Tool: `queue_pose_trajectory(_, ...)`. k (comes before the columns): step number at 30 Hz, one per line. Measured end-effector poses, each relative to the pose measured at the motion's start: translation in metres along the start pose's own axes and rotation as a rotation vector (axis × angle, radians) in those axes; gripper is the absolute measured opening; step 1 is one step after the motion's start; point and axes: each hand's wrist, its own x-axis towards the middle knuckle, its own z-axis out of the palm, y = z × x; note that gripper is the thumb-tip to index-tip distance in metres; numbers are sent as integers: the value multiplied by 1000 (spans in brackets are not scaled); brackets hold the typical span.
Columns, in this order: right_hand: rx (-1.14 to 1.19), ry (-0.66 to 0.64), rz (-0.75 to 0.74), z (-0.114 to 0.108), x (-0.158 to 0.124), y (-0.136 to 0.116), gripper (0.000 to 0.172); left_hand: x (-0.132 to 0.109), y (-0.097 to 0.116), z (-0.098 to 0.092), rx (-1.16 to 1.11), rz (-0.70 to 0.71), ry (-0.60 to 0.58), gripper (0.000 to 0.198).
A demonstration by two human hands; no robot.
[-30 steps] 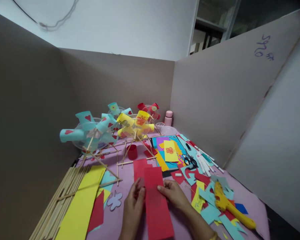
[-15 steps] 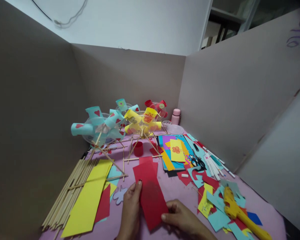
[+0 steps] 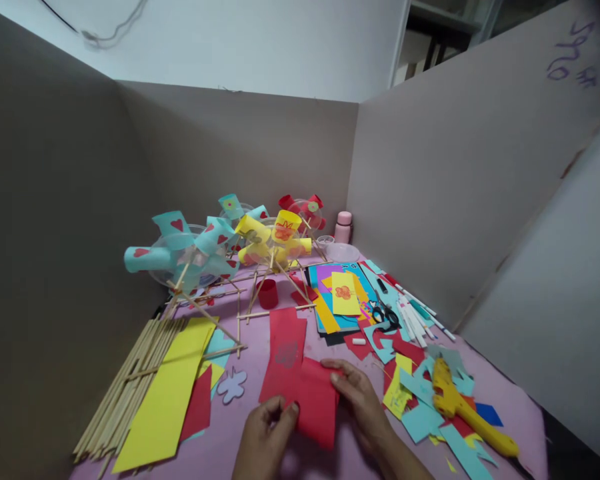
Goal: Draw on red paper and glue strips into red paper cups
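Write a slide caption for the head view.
Left hand and right hand hold a bent red paper sheet over a pink table with sticks, scissors and glue gun.

Pink table point(image 3: 350, 460), bamboo sticks point(image 3: 125, 393), yellow sheet point(image 3: 165, 400), paper scraps point(image 3: 420, 420), glue gun point(image 3: 460, 407), scissors point(image 3: 383, 313)

Paper strip point(image 3: 316, 405) centre, sticks point(image 3: 125, 393) left, glue gun point(image 3: 460, 410) right, apparently scissors point(image 3: 383, 313) behind.
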Motion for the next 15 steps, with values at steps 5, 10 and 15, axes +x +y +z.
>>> queue_pose_trajectory(5,-229,-72,-187,-3,-4,-4,33,-2,-4,5,120,50,116,36)
queue_pose_trajectory(10,-437,-211,-275,-7,-12,-9,23,1,-4,4,27,-9,109,40)
queue_pose_trajectory(15,-346,-229,-181,-5,-8,-12,28,-5,2,1,-39,-5,94,37)
